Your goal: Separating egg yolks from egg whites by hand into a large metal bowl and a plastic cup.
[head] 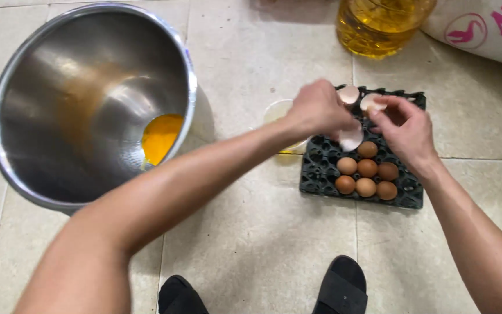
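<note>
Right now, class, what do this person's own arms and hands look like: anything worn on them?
Both arms are bare from hand to upper arm: no sleeves, gloves, watch, rings or bands show. The left hand and right hand are uncovered. Below, black open-toed sandals are on the feet.

A big bowl (88, 104) sits on the floor (251, 232) at the left, with egg yolk (161, 136) inside it. An egg tray (321, 174) lies on the floor to the right, with seven whole eggs (367, 177) in it and a small cup (280, 113) just beside its left edge. Both hands are over the tray, each holding a half shell, the left hand (318, 110) left of the right hand (408, 131), and a jug of oil (379, 23) stands behind the tray.
</note>
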